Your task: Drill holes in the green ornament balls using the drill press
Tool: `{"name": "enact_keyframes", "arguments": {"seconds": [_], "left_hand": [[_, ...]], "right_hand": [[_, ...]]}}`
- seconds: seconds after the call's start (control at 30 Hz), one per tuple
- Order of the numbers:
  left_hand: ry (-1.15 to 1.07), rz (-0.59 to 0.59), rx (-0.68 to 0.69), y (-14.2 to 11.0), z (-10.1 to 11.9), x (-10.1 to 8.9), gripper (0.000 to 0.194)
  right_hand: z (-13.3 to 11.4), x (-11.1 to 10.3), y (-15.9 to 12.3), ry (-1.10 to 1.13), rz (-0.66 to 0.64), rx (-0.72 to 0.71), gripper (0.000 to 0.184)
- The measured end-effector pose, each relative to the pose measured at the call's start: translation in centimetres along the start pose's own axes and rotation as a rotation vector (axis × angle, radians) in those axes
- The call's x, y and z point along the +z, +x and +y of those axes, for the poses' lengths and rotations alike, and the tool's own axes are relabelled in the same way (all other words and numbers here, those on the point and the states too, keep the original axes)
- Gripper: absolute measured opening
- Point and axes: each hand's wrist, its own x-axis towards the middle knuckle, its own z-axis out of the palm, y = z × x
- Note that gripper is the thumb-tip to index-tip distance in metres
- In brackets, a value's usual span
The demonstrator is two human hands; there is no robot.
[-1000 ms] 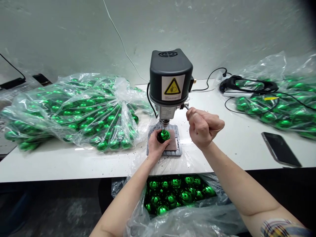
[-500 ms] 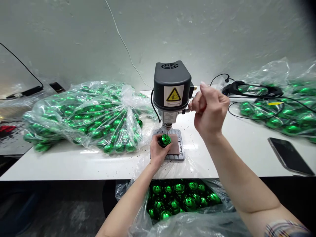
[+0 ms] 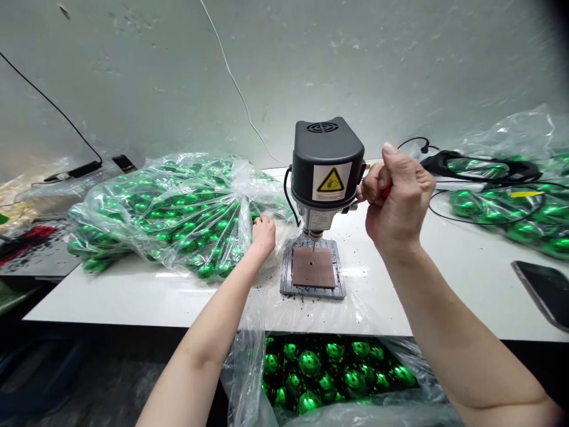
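A small black drill press [image 3: 329,166] with a yellow warning label stands on the white table. My right hand [image 3: 398,198] is closed round its feed handle at the right side. Below the chuck, a brown square pad [image 3: 313,268] with a small hole lies bare on the grey base plate [image 3: 285,289]. My left hand [image 3: 264,233] is at the gathered mouth of a clear plastic bag [image 3: 242,178] of shiny green Christmas balls [image 3: 186,228]. Its fingers are curled, and whatever they hold is hidden.
An open plastic bag with green balls [image 3: 326,382] is below the table's front edge. A phone [image 3: 544,290] lies at the right, near black cables and another bag of green balls [image 3: 555,219]. Dark crumbs [image 3: 306,303] are scattered round the press.
My left hand has moved away from the drill press, leftward to the bag; the green ball it held under the drill is no longer visible there. My right hand stays on the handle.
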Motion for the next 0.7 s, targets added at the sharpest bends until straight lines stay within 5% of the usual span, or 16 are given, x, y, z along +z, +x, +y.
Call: {"name": "enact_keyframes", "arguments": {"seconds": [0.1,0.23,0.43,0.57,0.7], "left_hand": [[-0.029,-0.004,-0.051,2.7,-1.2,0.3,0.017],[-0.195,0.000,-0.048,2.3,-2.2,-1.1,0.027],[-1.348,-0.312,-0.182,-3.0,-1.8,-3.3,0.040],[-1.429,-0.328,-0.255,-6.2,-0.7,-2.1,0.050],[-1.299,-0.217,-0.165,-8.1,0.4,0.6,0.057]], "right_hand": [[0.0,-0.1,0.0,-0.008,-0.014,-0.002,0.049],[0.1,-0.3,0.0,-0.035,-0.044,-0.016,0.049],[0.4,-0.4,-0.1,-0.039,-0.072,-0.069,0.051],[0.3,-0.3,-0.1,-0.031,-0.046,-0.047,0.052],[0.2,-0.2,-0.1,-0.024,-0.038,-0.046,0.052]]}}
